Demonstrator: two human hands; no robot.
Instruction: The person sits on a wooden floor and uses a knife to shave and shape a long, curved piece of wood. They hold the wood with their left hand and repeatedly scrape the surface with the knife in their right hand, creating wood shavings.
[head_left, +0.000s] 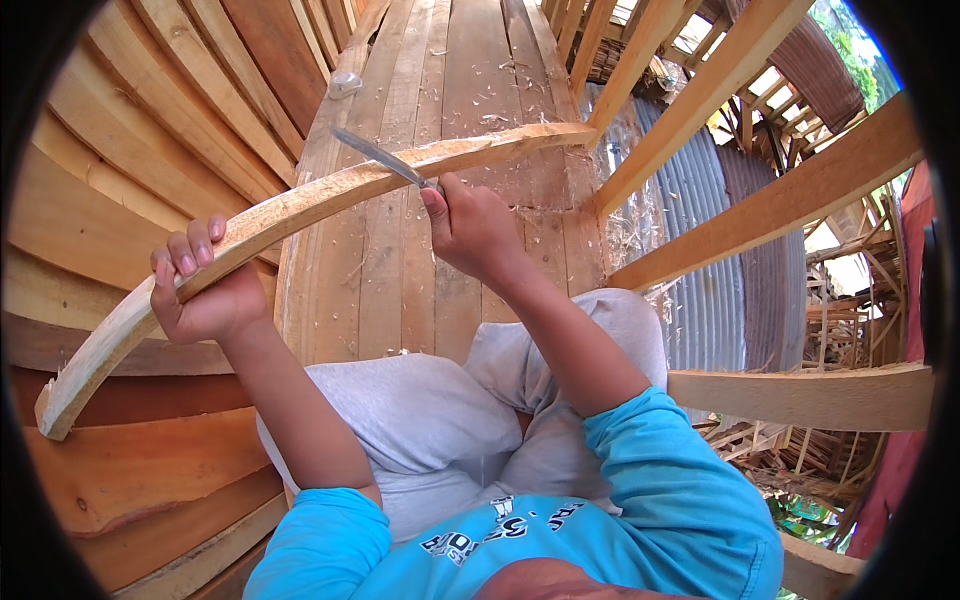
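A long strip of pale wood [320, 196] crosses in front of me, its near end at the lower left and its far end at the railing on the right. My left hand [212, 285] is wrapped round it toward the near end, fingers over the top edge. In my right hand [468, 222] is a knife [378, 153], its handle mostly hidden in the fist. The blade points up and left and lies across the upper face of the wood. The wood's edge looks rough and freshly cut near the blade.
Wood shavings lie scattered over the plank floor [390, 290]. A small clear object [345, 84] rests on it at the upper left. Slatted wooden boards [120, 200] rise on my left. Wooden railing bars [760, 225] stand on the right, with corrugated metal sheets [705, 300] beyond.
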